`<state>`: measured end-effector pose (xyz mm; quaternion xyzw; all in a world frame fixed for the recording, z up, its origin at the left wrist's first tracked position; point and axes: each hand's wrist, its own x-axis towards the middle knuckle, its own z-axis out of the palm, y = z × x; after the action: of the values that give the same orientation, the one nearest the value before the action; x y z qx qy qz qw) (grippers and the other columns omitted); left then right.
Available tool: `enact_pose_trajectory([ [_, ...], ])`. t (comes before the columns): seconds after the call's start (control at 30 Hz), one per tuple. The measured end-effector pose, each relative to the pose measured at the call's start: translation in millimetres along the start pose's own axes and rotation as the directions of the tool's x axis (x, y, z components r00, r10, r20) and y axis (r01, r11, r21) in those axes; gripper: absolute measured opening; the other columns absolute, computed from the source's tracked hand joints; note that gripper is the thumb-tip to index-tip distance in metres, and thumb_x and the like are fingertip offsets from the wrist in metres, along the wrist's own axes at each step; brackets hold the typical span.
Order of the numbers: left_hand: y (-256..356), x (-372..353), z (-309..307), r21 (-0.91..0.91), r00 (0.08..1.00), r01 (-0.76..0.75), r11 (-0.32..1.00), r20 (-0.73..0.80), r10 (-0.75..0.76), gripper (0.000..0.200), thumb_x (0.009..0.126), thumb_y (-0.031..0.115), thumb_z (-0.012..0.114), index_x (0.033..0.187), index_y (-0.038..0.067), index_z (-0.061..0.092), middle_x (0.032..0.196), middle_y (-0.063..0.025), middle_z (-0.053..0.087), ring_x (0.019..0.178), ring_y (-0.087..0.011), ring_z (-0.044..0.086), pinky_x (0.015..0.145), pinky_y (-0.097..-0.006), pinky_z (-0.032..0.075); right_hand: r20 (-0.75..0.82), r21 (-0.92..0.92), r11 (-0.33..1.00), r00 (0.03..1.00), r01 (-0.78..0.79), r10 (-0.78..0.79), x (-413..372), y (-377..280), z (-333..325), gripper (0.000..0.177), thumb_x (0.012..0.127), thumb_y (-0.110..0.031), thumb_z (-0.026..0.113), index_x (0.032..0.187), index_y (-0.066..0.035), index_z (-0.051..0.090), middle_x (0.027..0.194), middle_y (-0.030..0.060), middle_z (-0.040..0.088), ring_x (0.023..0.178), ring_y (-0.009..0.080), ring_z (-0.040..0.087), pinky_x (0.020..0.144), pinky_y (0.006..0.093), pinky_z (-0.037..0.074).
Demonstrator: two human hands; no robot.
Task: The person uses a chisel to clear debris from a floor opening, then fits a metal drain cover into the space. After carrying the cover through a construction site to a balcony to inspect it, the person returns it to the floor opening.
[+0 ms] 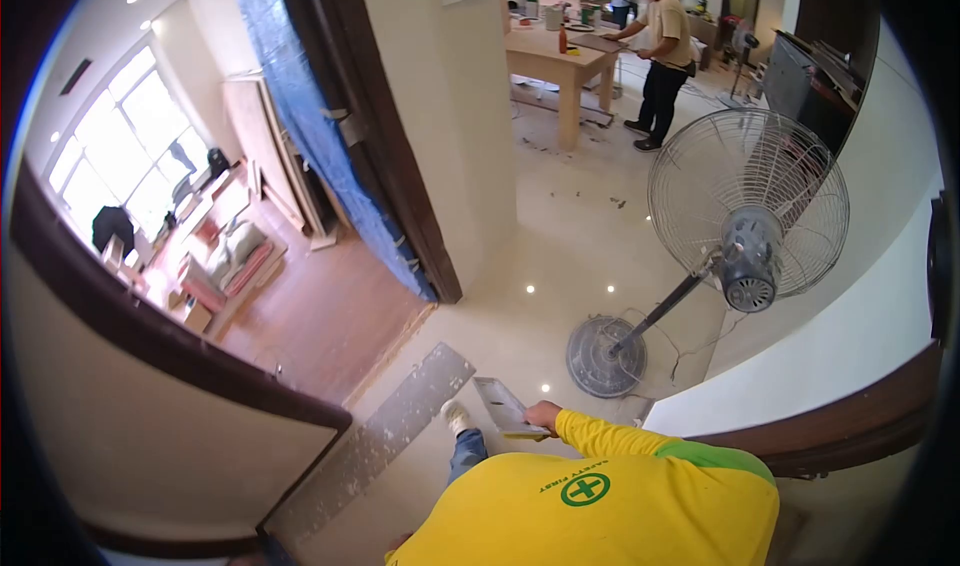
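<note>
The fan has a metal wire cage and a dull, dusty-looking base. Around it, the pale floor is smooth and glossy. Left of the fan, the shallow tray looks smooth and grey; beyond that, the grey strip is matt, flecked white. Farther left, the blue sheet is crinkled plastic. Behind the fan, the table is pale, matt wood

The door frame stands to the left, with a window at the far side of the room beyond it. A floor strip runs before the doorway; just right of it, the tray is in the right hand. The fan stands farther right. Ahead, beyond the wall corner, a person stands right of the tabletop, bottles and cans on it
</note>
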<state>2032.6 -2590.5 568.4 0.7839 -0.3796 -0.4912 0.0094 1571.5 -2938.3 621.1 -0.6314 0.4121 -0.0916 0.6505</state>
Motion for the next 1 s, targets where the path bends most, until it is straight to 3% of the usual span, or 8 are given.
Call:
enact_pose_trajectory([
  [0.1, 65.2, 87.2, -85.9, 0.661, 0.997, 0.012, 0.750, 0.046, -0.056, 0.043, 0.093, 0.043, 0.043, 0.117, 0.011, 0.062, 0.122, -0.0102, 0.064, 0.122, -0.0275, 0.053, 0.100, -0.0431, 0.043, 0.124, -0.766, 0.615, 0.982, 0.187, -0.144, 47.2, 6.9, -52.6, 0.028, 0.078, -0.015, 0.063, 0.101, 0.001, 0.067, 0.089, 0.0194, 0.068, 0.076, 0.0298, 0.069, 0.058, 0.0469, 0.055],
  [0.2, 133.8, 178.3, -172.4, 0.676, 0.670, -0.735, -0.053, 0.736, 0.096, 0.042, 0.092, 0.042, 0.049, 0.117, 0.011, 0.060, 0.119, -0.0102, 0.065, 0.114, -0.0290, 0.059, 0.096, -0.0443, 0.046, -0.313, 0.392, 0.718, 0.650, -0.575, 0.692, 22.8, -148.1, -93.4, 0.031, 0.083, -0.016, 0.057, 0.100, 0.009, 0.064, 0.087, 0.0198, 0.067, 0.071, 0.0293, 0.069, 0.052, 0.0466, 0.055],
  [0.43, 447.2, 412.0, -278.2, 0.489, 0.813, -0.478, 0.730, 0.561, 0.156, 0.041, 0.094, 0.043, 0.048, 0.123, 0.016, 0.054, 0.115, -0.0045, 0.062, 0.111, -0.0294, 0.055, 0.086, -0.0575, 0.042, -0.495, 0.372, 0.751, 0.568, -0.545, 0.657, 66.0, -78.7, -203.2, 0.038, 0.085, -0.030, 0.059, 0.088, 0.006, 0.067, 0.078, 0.0221, 0.066, 0.060, 0.0281, 0.064, 0.052, 0.0413, 0.048],
  [0.5, 556.2, 495.4, -276.2, 0.674, 0.745, -0.509, -0.535, 0.657, 0.118, 0.042, 0.088, 0.044, 0.057, 0.127, 0.027, 0.055, 0.143, 0.0020, 0.044, 0.133, -0.0210, 0.039, 0.106, -0.0391, 0.038, -0.457, 0.680, 0.588, 0.374, -0.437, 0.807, 63.6, -116.6, -234.1, 0.037, 0.090, -0.028, 0.055, 0.094, 0.006, 0.067, 0.087, 0.0230, 0.068, 0.067, 0.0289, 0.067, 0.057, 0.0406, 0.050],
  [0.63, 758.0, 574.8, -268.2, 0.787, 0.519, -0.417, -0.455, 0.617, 0.592, 0.038, 0.081, 0.036, 0.067, 0.113, 0.016, 0.065, 0.126, -0.0032, 0.057, 0.115, -0.0225, 0.055, 0.095, -0.0355, 0.048, -0.493, 0.742, 0.615, 0.403, -0.268, 0.771, 119.7, 55.5, -293.5, 0.028, 0.082, -0.021, 0.067, 0.100, 0.000, 0.069, 0.102, 0.0209, 0.068, 0.087, 0.0306, 0.067, 0.074, 0.0394, 0.052],
  [0.7, 851.9, 541.2, -256.6, 0.089, 0.835, -0.530, 0.843, 0.228, 0.501, 0.037, 0.084, 0.025, 0.064, 0.120, 0.014, 0.059, 0.120, -0.0039, 0.059, 0.104, -0.0227, 0.062, 0.086, -0.0358, 0.052, -0.638, 0.093, 0.837, 0.613, -0.540, 0.466, 112.9, 30.6, -337.5, 0.029, 0.073, -0.021, 0.076, 0.097, -0.007, 0.070, 0.106, 0.0176, 0.067, 0.095, 0.0340, 0.065, 0.082, 0.0378, 0.051],
  [0.87, 950.9, 599.2, -197.9, 0.293, 0.721, -0.566, 0.771, 0.629, 0.291, 0.048, 0.089, 0.011, 0.058, 0.134, 0.014, 0.045, 0.116, -0.0035, 0.062, 0.094, -0.0213, 0.065, 0.077, -0.0342, 0.053, -0.623, -0.086, 0.792, 0.653, -0.604, 0.430, 121.9, 1.8, -462.0, 0.027, 0.064, -0.022, 0.081, 0.086, -0.011, 0.070, 0.098, 0.0173, 0.068, 0.093, 0.0353, 0.065, 0.079, 0.0411, 0.053],
  [1.0, 1005.9, 599.1, -170.5, 0.692, 0.632, -0.703, -0.166, 0.714, 0.302, 0.038, 0.083, 0.026, 0.064, 0.119, 0.016, 0.057, 0.117, -0.0115, 0.062, 0.107, -0.0303, 0.060, 0.085, -0.0439, 0.049, -0.740, 0.009, 0.741, 0.494, -0.672, 0.457, 131.7, 22.4, -534.6, 0.034, 0.060, -0.011, 0.078, 0.094, -0.013, 0.071, 0.092, 0.0154, 0.069, 0.084, 0.0356, 0.066, 0.076, 0.0408, 0.054],
])
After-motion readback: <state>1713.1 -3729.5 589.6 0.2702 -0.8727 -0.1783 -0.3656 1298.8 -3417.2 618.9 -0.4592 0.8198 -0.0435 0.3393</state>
